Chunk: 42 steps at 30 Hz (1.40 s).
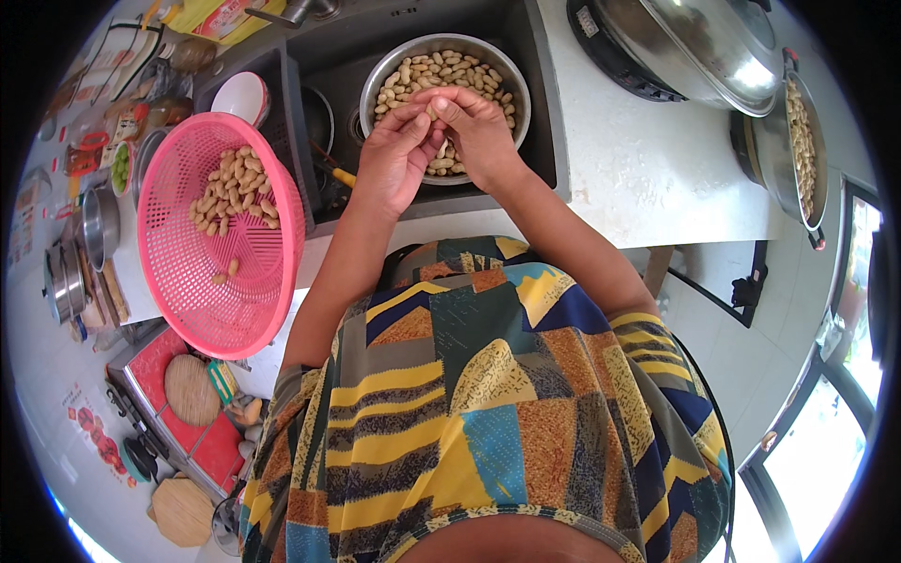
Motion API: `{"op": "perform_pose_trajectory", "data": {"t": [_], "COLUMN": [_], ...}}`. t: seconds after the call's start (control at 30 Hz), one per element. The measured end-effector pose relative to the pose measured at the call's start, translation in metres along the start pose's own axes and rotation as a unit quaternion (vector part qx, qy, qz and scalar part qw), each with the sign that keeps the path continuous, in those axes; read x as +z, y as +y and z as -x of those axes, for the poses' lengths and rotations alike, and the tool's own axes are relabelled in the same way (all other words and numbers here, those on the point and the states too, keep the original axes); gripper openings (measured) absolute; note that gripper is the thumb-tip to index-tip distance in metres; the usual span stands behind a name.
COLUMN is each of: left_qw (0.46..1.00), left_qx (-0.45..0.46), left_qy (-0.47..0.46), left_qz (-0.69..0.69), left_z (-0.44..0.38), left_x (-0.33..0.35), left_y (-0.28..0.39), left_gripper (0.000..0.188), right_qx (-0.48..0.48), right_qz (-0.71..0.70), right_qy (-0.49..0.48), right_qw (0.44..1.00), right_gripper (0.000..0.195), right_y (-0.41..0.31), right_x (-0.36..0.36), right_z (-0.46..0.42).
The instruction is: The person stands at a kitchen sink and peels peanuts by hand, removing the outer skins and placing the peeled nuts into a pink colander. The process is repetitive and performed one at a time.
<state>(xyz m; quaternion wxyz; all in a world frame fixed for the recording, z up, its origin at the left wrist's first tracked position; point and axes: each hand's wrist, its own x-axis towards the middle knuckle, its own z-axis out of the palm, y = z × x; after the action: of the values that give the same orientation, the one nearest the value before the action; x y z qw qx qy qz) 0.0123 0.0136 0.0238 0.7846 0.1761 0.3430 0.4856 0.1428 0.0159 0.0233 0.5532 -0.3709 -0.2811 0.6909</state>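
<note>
Both hands meet above a stainless steel basin [517, 77] full of unshelled peanuts [450, 67]. Between the fingertips of my left hand [395, 155] and my right hand [486, 137] is a small peanut [431, 111], mostly covered by the fingers. The thumbs press close together on it. The basin stands in a dark grey sink [552, 134]. To the left, a pink plastic colander [218, 310] holds a smaller heap of unshelled peanuts [236, 186], with a couple lying apart lower down.
Left of the basin, the sink holds a yellow-handled tool [343, 176] and a dark pan [317, 119]. A white bowl [241, 98] sits by the colander. On the right counter [619, 169] stand a large lidded pan [683, 49] and a two-handled pot [781, 141] containing peanuts.
</note>
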Motion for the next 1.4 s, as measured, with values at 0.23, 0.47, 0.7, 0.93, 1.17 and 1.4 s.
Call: {"op": "perform_pose_trajectory", "data": {"t": [0.23, 0.47, 0.7, 0.93, 1.17, 1.4], "left_qw": [0.997, 0.997, 0.998, 0.999, 1.000, 1.000], "left_qx": [0.006, 0.061, 0.016, 0.010, 0.024, 0.015], "left_qy": [0.052, 0.026, -0.048, -0.033, -0.017, 0.014], "left_qz": [-0.059, -0.025, 0.036, 0.008, -0.005, 0.018], "left_z": [0.001, -0.002, -0.003, -0.002, -0.002, 0.001], "left_x": [0.000, -0.002, -0.005, -0.001, 0.004, 0.005], "left_y": [0.007, 0.010, 0.002, 0.001, -0.009, -0.018], "left_gripper": [0.010, 0.010, 0.014, 0.018, 0.021, 0.019], "right_qx": [-0.147, -0.302, -0.100, -0.036, -0.024, -0.056], "right_qz": [0.227, 0.440, 0.110, 0.053, 0.007, -0.044], "right_qy": [-0.016, -0.040, -0.031, -0.028, -0.016, -0.034], "right_qw": [0.963, 0.845, 0.988, 0.998, 1.000, 0.997], "right_gripper": [0.012, 0.012, 0.009, 0.021, 0.027, 0.029], "right_y": [0.000, -0.011, -0.011, -0.008, 0.001, -0.001], "right_x": [-0.002, -0.008, 0.006, 0.012, 0.010, 0.013], "right_z": [-0.006, -0.008, 0.000, 0.005, 0.006, 0.008]}}
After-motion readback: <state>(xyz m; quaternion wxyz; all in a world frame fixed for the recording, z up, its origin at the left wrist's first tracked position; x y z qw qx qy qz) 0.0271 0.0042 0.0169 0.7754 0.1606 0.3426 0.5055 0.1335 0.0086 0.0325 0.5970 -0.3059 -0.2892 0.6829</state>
